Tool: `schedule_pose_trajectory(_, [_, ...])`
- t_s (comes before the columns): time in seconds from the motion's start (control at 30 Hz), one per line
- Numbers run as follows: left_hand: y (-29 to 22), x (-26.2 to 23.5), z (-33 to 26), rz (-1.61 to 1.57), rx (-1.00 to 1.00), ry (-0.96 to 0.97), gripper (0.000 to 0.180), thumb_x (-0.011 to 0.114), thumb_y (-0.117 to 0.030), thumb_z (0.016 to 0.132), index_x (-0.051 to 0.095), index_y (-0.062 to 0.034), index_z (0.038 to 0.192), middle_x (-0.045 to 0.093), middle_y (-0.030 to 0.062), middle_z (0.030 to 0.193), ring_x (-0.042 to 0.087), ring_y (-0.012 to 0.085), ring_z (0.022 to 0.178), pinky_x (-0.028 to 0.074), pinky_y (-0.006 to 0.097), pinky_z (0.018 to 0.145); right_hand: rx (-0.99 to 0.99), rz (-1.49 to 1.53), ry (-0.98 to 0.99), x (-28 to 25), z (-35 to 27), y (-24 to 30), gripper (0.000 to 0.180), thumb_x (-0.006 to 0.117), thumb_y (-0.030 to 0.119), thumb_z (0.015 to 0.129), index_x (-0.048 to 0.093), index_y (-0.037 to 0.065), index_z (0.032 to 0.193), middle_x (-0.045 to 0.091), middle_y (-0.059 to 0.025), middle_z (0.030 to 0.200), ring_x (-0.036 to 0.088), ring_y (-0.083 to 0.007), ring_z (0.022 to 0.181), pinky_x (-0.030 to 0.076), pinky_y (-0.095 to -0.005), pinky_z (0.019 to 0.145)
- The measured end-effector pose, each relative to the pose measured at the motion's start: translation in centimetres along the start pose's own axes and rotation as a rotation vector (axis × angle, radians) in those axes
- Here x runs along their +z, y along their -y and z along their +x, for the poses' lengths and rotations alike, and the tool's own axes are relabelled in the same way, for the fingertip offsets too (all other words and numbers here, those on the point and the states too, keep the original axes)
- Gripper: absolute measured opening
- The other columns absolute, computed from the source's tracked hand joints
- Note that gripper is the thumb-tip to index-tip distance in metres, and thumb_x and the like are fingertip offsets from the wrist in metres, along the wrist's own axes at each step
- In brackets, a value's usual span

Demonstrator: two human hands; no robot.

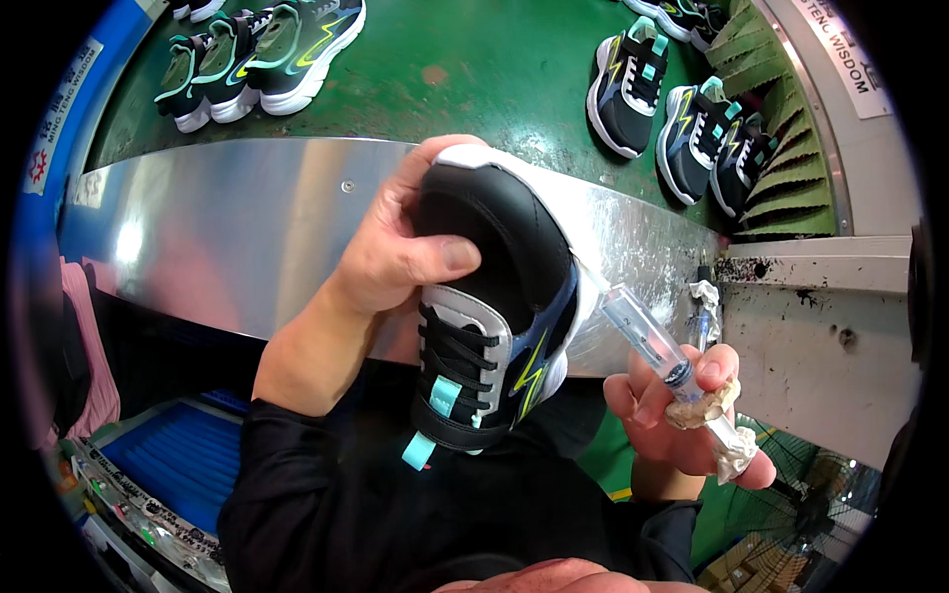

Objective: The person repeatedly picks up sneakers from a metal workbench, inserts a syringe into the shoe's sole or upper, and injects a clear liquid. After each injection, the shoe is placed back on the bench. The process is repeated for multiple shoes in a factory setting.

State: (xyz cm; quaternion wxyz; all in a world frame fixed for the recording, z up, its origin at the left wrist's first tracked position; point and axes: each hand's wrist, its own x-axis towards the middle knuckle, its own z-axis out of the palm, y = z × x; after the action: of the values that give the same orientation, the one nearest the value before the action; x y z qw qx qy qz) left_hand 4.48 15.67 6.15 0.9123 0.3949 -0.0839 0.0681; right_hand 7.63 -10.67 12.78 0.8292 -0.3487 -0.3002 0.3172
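My left hand (400, 247) grips a black sneaker (494, 326) by its toe end or collar, thumb pressed on the dark upper. The sneaker has a white sole, black laces, teal tabs and a yellow zigzag on its side. In my right hand (672, 405) is a clear plastic syringe (643, 331), with whitish wrapping around its flange and plunger end. Its tip points up and left, at the seam between the sneaker's upper and white sole; whether it touches cannot be told. The fingers of my right hand are closed around the barrel's lower end.
Beyond a metal ledge (227, 222) lies a green surface (445, 74) carrying several similar sneakers, grouped at left (301, 54) and right (628, 89). Green flaps (791, 158) hang at the right. Another wrapped syringe (704, 321) stands by the white metal frame (811, 326).
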Motion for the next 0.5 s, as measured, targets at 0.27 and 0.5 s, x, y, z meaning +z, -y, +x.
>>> schedule_pose_trajectory(0.27, [0.5, -0.2, 0.4, -0.074, -0.011, -0.079, 0.063, 0.069, -0.004, 0.070, 0.045, -0.0058, 0.128, 0.059, 0.0107, 0.112, 0.059, 0.0223, 0.102, 0.048, 0.036, 0.090, 0.055, 0.011, 0.021, -1.2, -0.9, -0.6, 0.082, 0.072, 0.064, 0.064, 0.045, 0.015, 0.124, 0.061, -0.0164, 0.091, 0.041, -0.0192, 0.085, 0.031, -0.0294, 0.061])
schedule_pose_trajectory(0.5, [0.8, -0.5, 0.5, -0.048, -0.028, -0.152, 0.057, 0.068, -0.009, 0.070, 0.049, -0.0052, 0.124, 0.060, 0.0123, 0.110, 0.061, 0.0236, 0.099, 0.050, 0.036, 0.088, 0.035, 0.047, -0.017, -1.7, -1.4, -1.6, 0.082, 0.074, 0.064, 0.062, 0.047, 0.013, 0.120, 0.061, -0.0165, 0.092, 0.043, -0.0165, 0.080, 0.031, -0.0283, 0.059])
